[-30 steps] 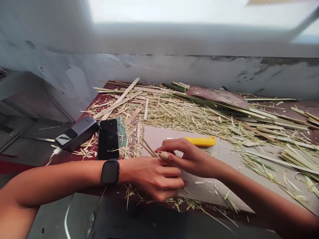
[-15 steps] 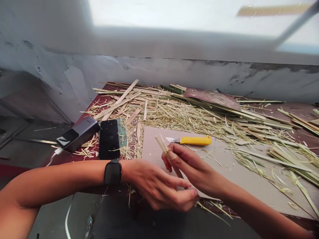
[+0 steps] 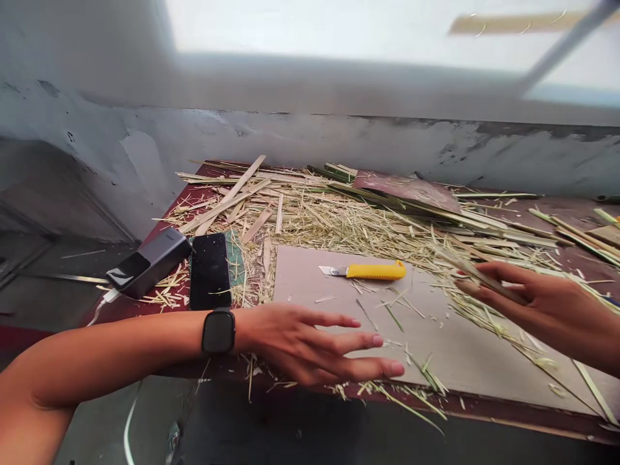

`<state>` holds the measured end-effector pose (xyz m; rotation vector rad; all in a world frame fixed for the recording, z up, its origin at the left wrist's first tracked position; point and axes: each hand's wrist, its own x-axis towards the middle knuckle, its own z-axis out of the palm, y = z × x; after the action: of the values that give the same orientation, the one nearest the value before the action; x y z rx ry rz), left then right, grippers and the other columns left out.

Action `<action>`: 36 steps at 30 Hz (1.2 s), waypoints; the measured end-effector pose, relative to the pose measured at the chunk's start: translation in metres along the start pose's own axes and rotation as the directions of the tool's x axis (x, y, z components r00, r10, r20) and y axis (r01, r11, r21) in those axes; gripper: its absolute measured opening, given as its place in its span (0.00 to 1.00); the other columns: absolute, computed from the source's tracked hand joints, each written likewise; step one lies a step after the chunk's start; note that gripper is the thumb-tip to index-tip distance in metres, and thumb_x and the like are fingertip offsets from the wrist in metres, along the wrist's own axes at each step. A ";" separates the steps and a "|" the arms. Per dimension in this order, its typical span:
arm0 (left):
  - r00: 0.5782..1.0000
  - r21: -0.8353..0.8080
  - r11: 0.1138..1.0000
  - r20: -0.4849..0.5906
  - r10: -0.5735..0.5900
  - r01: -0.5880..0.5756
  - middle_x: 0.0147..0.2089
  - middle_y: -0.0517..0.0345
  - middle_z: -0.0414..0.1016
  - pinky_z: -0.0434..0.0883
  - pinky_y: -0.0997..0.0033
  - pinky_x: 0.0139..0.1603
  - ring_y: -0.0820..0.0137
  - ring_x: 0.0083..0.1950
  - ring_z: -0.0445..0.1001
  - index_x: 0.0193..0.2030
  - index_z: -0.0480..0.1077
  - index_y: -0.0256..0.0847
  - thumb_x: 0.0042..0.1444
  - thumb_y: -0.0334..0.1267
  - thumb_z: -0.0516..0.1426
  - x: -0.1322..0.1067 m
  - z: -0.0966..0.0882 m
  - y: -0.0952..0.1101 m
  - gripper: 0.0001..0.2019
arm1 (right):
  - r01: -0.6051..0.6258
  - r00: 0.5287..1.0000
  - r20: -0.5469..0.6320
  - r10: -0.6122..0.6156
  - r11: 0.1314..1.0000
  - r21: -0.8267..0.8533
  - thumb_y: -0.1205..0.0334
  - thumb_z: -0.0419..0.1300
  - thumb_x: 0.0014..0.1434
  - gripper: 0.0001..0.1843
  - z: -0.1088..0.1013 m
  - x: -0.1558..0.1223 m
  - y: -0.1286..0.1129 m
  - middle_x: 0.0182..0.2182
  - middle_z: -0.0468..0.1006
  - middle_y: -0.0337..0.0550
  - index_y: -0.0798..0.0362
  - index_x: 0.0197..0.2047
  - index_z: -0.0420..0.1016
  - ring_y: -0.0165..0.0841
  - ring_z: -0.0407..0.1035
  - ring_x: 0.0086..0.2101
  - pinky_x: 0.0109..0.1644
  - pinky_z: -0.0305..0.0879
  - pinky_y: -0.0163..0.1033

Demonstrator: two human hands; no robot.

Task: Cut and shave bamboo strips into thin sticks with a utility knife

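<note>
Right hand (image 3: 545, 303) swings out to the right with the pale strips (image 3: 460, 261), clear of the left hand (image 3: 310, 342)

Half a second ago the two hands were close together; now they are well apart. Right thumb and fingers are pinched around the strips, too blurred to count, above the board's (image 3: 300, 284) right side, near the loose shavings (image 3: 477, 316). Left fingers are spread wide and appear to hold nothing, over the board's near edge; whether they touch it I cannot tell.

A loose pinch could let a thin strip slip and be lost among similar scraps. The yellow knife (image 3: 375, 270) lies with its blade bare, so a careless left-hand reach could bring a cut.

The strips' long axis runs slantwise, free ends pointing away and leftward, the other ends back toward the right palm.
</note>
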<state>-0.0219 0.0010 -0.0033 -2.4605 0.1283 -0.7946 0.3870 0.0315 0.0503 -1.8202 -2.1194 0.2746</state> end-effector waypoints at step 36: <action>0.989 -0.023 0.989 0.031 -0.142 0.143 0.76 0.71 0.67 0.71 0.65 0.70 0.65 0.71 0.67 0.55 0.81 0.52 0.73 0.42 0.54 -0.003 -0.001 0.004 0.13 | -0.152 0.987 0.031 0.158 0.854 0.498 0.31 0.74 0.44 0.30 0.011 -0.004 -0.039 0.36 0.84 0.52 0.42 0.43 0.86 0.39 0.73 0.28 0.26 0.68 0.43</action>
<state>-0.0244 -0.0021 -0.0065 -2.5257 -0.0495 -0.8207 0.3476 0.0216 0.0532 -1.6627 -1.6799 0.7745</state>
